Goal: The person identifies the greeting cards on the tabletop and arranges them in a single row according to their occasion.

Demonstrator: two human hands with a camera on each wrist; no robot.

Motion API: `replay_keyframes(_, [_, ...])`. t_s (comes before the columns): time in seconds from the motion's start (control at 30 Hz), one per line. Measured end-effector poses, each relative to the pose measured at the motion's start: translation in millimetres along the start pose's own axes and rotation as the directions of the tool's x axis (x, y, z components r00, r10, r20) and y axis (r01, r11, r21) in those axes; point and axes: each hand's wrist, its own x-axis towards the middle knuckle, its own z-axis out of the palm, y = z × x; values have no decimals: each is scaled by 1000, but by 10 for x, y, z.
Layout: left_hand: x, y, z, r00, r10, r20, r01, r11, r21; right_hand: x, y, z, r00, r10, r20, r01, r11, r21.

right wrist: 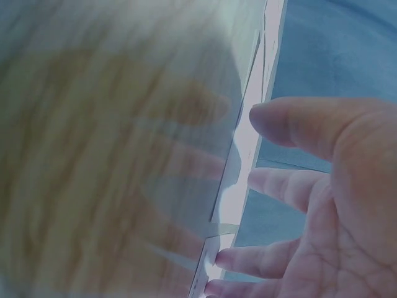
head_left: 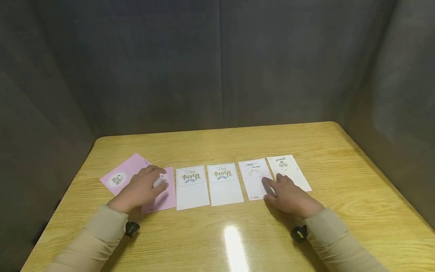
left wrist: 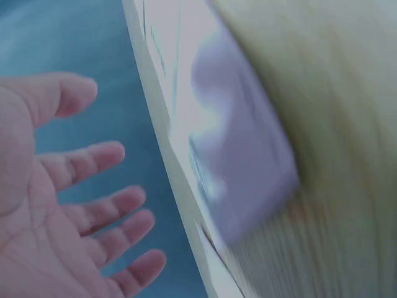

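My left hand [head_left: 142, 187] hovers over two pink cards, its fingers loosely spread and holding nothing. One pink card [head_left: 130, 166] lies slanted at the far left; the other pink card [head_left: 168, 200] sits partly under the hand's shadow. In the left wrist view, a gap separates the fingers from the pink card [left wrist: 248, 149]. My right hand [head_left: 287, 194] is at a white card with a small drawing [head_left: 253, 187] and a cream card with a diamond drawing [head_left: 297, 177], partly covering both. Its fingers are extended in the right wrist view; whether they touch the cards I cannot tell.
Between the hands lie two white "Thank You" cards, the left one [head_left: 192, 198] and the right one [head_left: 227, 192], side by side with the others in a row. They rest on a wooden table [head_left: 190, 241]. A dark grey curtain [head_left: 217, 75] rises behind and beside it.
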Motion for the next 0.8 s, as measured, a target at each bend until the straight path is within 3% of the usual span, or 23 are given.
replay_keyframes(0.13, [-26, -361, -82, 987, -159, -32, 158, 987, -17, -8, 30, 40, 1000, -28, -5, 28, 1000, -2])
replay_keyframes(0.33, [-102, -815, -159, 939, -341, -36, 342, 939, 20, -5, 42, 74, 999, -33, 4, 33, 999, 0])
replay_keyframes(0.6, [-109, -1134, -293, 885, -466, 17, 466, 885, -4, 9, 44, 29, 1000, -7, -8, 7, 1000, 5])
replay_keyframes(0.8, [-71, -1200, -370, 869, -489, 77, 490, 872, 10, 20, 67, -9, 1000, -17, -23, 17, 1000, 5])
